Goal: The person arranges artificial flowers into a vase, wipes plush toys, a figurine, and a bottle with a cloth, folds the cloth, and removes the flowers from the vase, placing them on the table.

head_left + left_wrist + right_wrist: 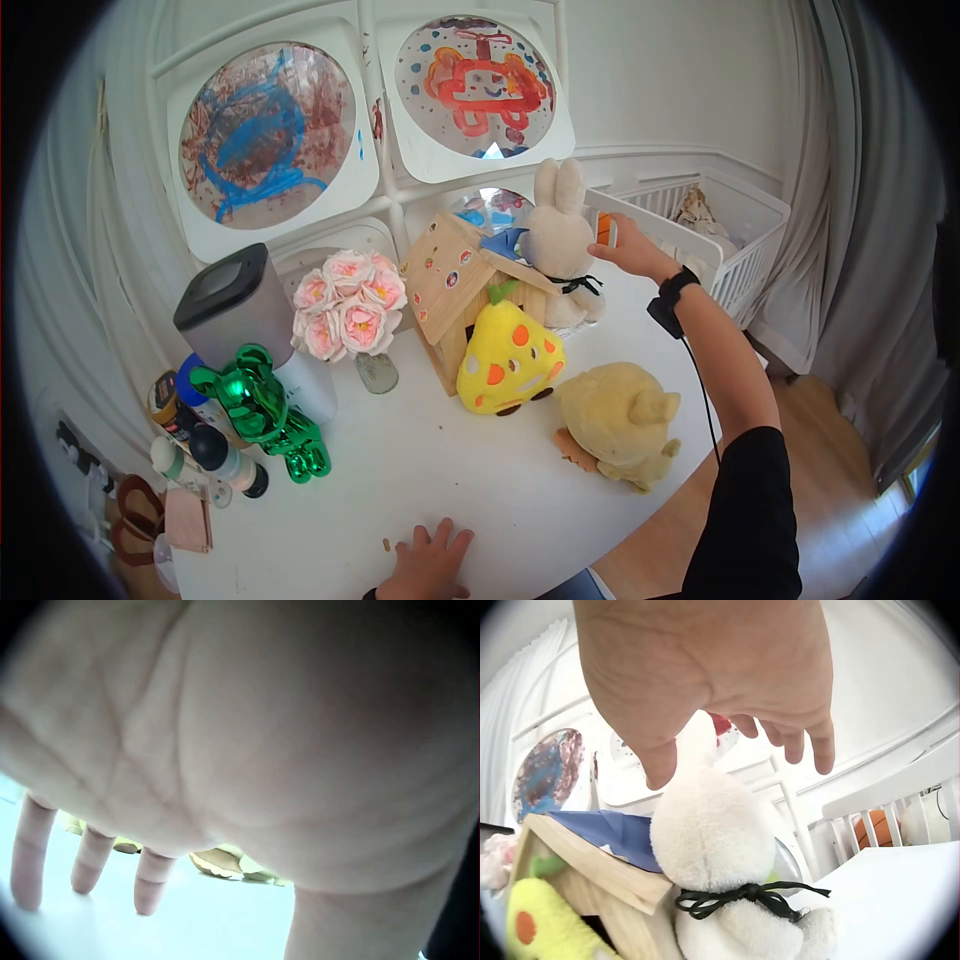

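Note:
My left hand (430,562) rests on the white table (400,455) near its front edge, fingers spread; its wrist view is mostly palm. My right hand (635,250) is raised beside the head of a white plush rabbit (558,245) with a black bow. In the right wrist view the thumb and fingers reach down apart around the rabbit's ears, which the hand partly hides. The rabbit sits upright against a small wooden house (437,272) with stickers and a blue piece on its roof. A yellow spotted plush (512,360) leans on the house front.
A tan plush (615,412) lies at the table's right side. Pink flowers in a glass vase (377,373), a shiny green bear figure (255,405), a tall grey-white appliance (235,310) and several bottles stand left. A white crib (740,230) is behind, right.

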The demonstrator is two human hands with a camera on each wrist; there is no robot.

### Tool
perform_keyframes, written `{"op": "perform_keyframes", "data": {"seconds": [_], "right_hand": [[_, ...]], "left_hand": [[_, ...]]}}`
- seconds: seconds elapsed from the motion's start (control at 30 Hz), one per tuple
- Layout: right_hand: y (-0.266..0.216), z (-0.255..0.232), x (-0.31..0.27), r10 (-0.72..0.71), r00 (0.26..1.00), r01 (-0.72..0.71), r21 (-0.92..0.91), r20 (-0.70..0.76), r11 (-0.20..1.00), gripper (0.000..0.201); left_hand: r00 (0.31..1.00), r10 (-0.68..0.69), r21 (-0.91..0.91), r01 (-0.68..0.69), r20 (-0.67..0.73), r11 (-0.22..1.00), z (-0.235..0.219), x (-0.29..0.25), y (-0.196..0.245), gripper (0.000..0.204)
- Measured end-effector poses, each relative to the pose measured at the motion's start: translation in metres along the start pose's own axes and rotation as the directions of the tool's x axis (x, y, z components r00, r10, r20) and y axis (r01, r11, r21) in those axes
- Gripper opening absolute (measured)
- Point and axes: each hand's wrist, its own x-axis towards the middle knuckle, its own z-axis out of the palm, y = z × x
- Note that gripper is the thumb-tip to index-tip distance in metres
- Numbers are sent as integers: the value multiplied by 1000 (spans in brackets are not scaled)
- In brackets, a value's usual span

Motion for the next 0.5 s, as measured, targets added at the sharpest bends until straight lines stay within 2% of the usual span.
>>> {"op": "perform_keyframes", "data": {"seconds": [0.07,0.1,0.13,0.17,0.2,0.23,0.3,0.33,0.4,0.43,0.5], "right_hand": [[3,26,25,-85,991,79,-59,-105,995,96],[4,37,34,-88,990,85,-35,-109,996,96],[5,47,42,-89,996,88,166,-1,982,96],[2,51,45,-111,988,67,357,104,932,96],[0,55,43,-177,972,109,371,154,922,90],[-1,57,43,-172,974,103,381,151,919,90],[5,58,37,45,999,-47,246,11,968,76],[9,56,34,59,998,-61,247,15,967,76],[8,32,21,73,979,-23,252,-191,967,66],[11,17,16,88,978,-40,246,-187,968,66],[14,-16,10,73,911,10,198,-406,980,60]], "left_hand": [[1000,-19,-1,19,21,1000,-1,8,2,106],[999,-15,-23,16,41,1000,-2,14,4,109],[997,-39,-28,41,61,999,-1,21,9,118],[997,-52,-18,54,62,998,-4,25,14,118],[994,-42,10,41,102,999,-7,28,18,123],[989,-29,37,24,145,999,-9,30,20,127],[987,-36,47,29,154,998,-11,35,24,130],[988,-37,47,30,153,998,-11,37,26,133],[984,-35,52,26,177,998,-14,39,27,134],[981,-40,49,31,188,998,-17,40,28,135],[973,-43,41,34,225,999,-26,39,32,135]]}}
